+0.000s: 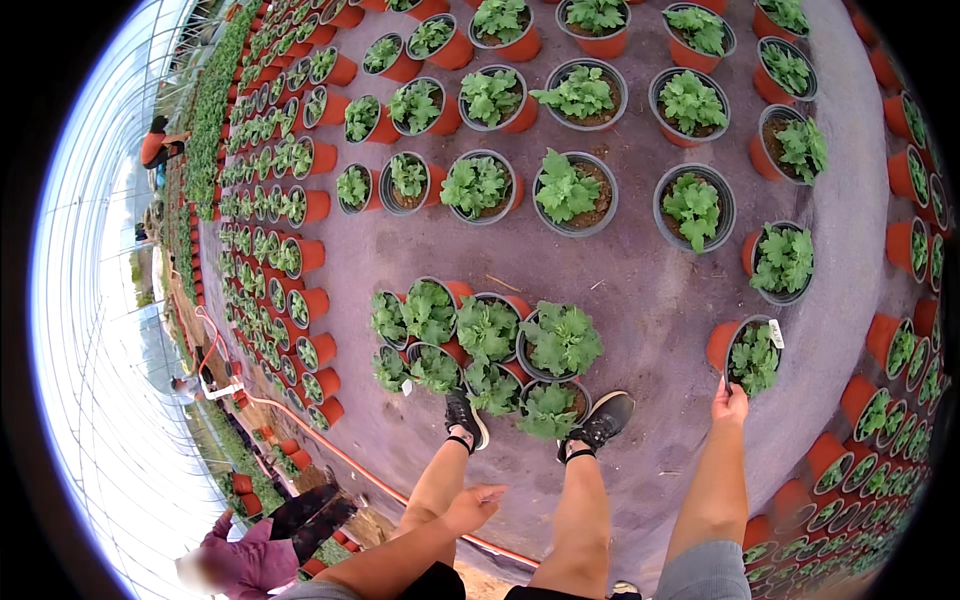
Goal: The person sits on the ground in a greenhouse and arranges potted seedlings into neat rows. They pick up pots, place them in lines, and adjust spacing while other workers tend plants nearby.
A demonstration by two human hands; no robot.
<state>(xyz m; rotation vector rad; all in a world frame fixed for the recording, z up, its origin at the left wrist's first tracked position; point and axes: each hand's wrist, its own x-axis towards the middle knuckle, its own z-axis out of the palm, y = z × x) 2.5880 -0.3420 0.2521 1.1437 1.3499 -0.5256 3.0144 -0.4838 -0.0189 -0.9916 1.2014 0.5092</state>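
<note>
My right hand (730, 403) grips the rim of a red plastic pot (721, 346) with a leafy green plant, at the near end of the right-hand column of pots. A white tag bearing writing (775, 334) stands at that pot's rim. Held in the air over my leg, my left hand (474, 508) has nothing in it, its fingers partly extended. Between the hands and beyond my shoes is a tight cluster of potted plants (560, 339), several of them touching; a small white tag (407, 387) shows at its left side.
Spaced rows of potted plants (576, 93) stand ahead on purple-grey ground fabric (450, 247). Denser rows lie left and right. An orange hose (337, 452) runs behind my feet. One person (247, 555) is at lower left, another (159, 142) crouches far left.
</note>
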